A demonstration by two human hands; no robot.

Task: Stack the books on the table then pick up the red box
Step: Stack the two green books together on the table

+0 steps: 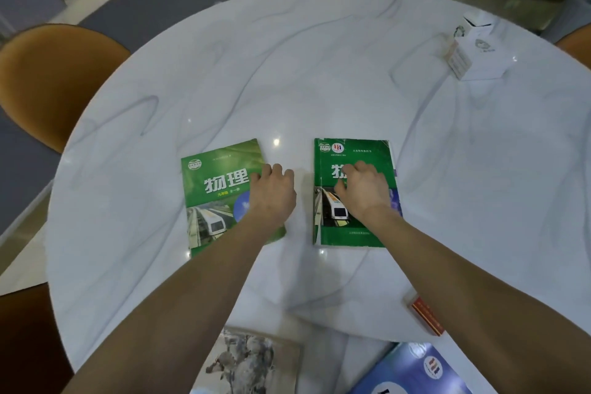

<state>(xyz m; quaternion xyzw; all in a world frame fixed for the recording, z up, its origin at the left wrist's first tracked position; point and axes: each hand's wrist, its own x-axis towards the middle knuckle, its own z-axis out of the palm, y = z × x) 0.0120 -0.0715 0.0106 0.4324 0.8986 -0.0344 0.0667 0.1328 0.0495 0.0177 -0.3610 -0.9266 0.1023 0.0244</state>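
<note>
Stacking barely begun — left hand (271, 192) and right hand (363, 190) curled, resting on separate green books (217, 198), neither lifted — merging required next.

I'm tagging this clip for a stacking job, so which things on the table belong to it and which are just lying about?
Belongs to the job: left green book, right green book, grey illustrated book, blue book, red box.

Just lying about: white carton, small pale pack against it, orange chairs.
</note>
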